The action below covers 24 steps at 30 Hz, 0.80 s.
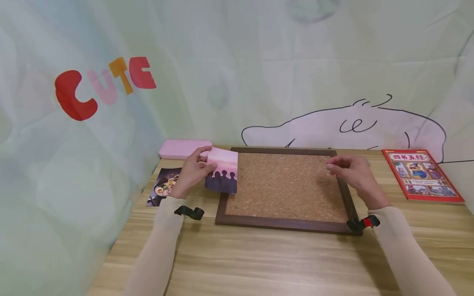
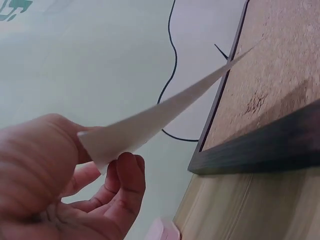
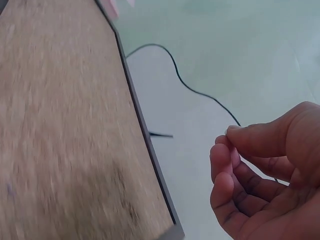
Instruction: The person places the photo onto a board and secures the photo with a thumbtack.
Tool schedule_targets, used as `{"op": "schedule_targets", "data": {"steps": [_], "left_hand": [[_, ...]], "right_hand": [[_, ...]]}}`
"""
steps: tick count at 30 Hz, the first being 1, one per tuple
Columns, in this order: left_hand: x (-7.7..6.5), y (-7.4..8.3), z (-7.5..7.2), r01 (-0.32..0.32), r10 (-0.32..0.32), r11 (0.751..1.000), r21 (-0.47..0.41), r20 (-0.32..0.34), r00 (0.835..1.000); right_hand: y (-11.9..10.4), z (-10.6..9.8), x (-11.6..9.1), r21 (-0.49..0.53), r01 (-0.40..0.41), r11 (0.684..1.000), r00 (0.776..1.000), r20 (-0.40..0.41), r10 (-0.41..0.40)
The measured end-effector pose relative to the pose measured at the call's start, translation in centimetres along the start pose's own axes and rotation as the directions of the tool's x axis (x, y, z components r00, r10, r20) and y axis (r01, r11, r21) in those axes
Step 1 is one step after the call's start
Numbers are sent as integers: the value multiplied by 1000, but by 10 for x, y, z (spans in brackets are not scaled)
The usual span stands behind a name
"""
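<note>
In the head view my left hand (image 1: 192, 172) pinches a photo print (image 1: 222, 170) by its left edge. The print has a pink sky over dark silhouettes. It is raised over the left part of a cork board (image 1: 285, 185) with a dark wooden frame. From the left wrist, the white back of the print (image 2: 150, 120) shows at a steep slant. My right hand (image 1: 353, 174) hovers over the board's right edge, thumb and index tips pressed together. A tiny pale thing (image 3: 226, 132) shows at those fingertips; I cannot tell its kind.
A second photo print (image 1: 163, 189) of food lies left of the board, partly behind my left hand. A pink case (image 1: 185, 149) lies at the back left of the wooden table (image 1: 259, 263). At the right is a red book (image 1: 422, 176). A printed curtain (image 1: 222, 61) closes off the back.
</note>
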<state>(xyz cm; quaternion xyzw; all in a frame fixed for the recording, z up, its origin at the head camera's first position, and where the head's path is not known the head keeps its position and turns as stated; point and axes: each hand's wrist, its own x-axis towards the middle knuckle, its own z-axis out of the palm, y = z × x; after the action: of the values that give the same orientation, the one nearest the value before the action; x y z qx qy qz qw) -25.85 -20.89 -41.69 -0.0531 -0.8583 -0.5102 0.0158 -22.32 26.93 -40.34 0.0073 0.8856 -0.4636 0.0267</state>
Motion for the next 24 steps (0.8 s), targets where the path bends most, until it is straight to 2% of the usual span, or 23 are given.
{"op": "schedule_targets", "data": {"steps": [5,13,19,24], "left_hand": [[7,2,18,-5,5,1000,7,21,1000],[16,4,47,-15,19,998,-54,62,998],[20,4,61,12,-10,999,-31,65,998],[22,5,68,7,-7,1000,-2,66,998]], "right_hand": [[-14,14,6,38,5,999,1000,27,-6],[-29,36,17,56,56,997,998,19,-57],[-37,52,23,81,53,995,998,40,-56],[-44,64,28,113,48,992,997,56,-55]]}}
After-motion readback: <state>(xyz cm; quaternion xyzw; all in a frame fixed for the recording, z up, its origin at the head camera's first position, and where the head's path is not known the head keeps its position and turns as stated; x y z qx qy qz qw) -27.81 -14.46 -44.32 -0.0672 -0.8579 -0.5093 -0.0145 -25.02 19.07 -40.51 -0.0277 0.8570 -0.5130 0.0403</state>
